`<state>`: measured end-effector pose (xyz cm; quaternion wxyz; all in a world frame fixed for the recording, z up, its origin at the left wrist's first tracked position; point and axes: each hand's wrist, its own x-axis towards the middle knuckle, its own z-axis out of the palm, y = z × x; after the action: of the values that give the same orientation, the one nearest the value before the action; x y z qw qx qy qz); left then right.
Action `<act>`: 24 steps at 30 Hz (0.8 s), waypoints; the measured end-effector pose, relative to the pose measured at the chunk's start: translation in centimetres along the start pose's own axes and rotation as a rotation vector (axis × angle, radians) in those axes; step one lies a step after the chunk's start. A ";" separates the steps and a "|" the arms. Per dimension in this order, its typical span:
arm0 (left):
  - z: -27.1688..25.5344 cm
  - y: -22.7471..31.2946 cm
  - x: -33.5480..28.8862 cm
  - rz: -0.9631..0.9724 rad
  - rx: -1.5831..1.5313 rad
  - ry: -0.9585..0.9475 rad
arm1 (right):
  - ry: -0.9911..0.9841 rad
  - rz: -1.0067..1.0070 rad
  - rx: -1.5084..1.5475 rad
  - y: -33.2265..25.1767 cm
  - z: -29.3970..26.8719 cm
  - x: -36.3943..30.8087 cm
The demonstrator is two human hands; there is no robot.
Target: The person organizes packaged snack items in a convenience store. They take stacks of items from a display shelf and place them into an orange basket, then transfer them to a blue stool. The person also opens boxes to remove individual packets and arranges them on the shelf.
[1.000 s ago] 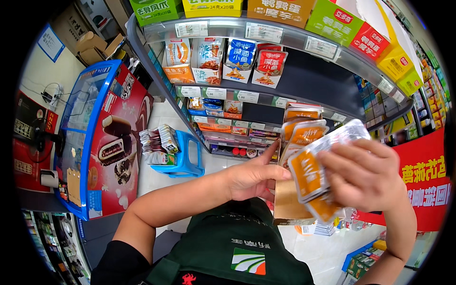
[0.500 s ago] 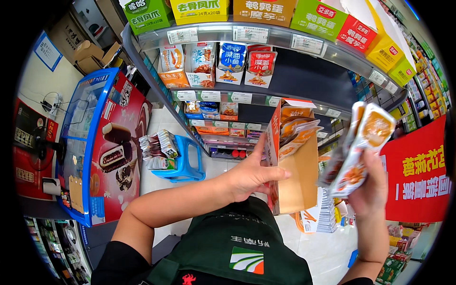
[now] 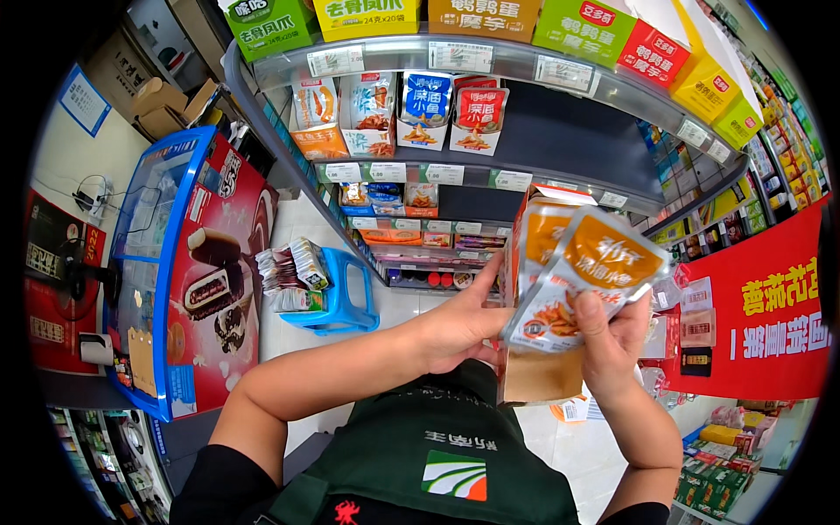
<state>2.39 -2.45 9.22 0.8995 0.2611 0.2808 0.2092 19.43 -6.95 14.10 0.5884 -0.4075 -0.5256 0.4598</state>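
My left hand (image 3: 459,325) grips the side of an open cardboard display box (image 3: 544,385), thumb toward the front and fingers along its outer wall. In my right hand (image 3: 614,339) are flat orange-and-white snack pouches (image 3: 604,254), pinched with the thumb on top. They hang over the box's opening and hide most of its inside. Another orange pouch (image 3: 541,229) shows behind them at the box's far end; whether it stands in the box or is held with the rest, I cannot tell.
Ahead is a shelf (image 3: 569,131) with blue and red snack pouches (image 3: 426,109) at its left. Colourful boxes (image 3: 582,28) line the shelf above. A blue stool (image 3: 350,293) bearing packets (image 3: 293,271) and a chest freezer (image 3: 166,271) stand left; a red panel (image 3: 744,324) is at right.
My right hand has moved left with the pouches, from beside the box to above its opening. The left hand still holds the box in about the same place.
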 end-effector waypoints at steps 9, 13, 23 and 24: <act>-0.3 0.7 -0.7 0.135 0.026 -0.075 | -0.010 -0.025 -0.009 1.4 -1.0 -0.5; -1.6 -1.2 0.9 0.137 -0.214 -0.192 | -0.064 -0.026 0.011 1.0 -0.1 -0.1; -1.2 -4.5 1.6 0.173 -0.784 -0.365 | -0.264 -0.014 -0.280 0.8 -1.1 1.8; -1.1 -4.1 1.6 0.160 -0.764 -0.333 | -0.256 0.042 -0.276 0.3 -1.0 2.2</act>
<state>3.87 -4.41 5.40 0.9456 -0.0400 0.0126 0.3226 20.48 -4.78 14.20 0.4457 -0.4333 -0.6457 0.4435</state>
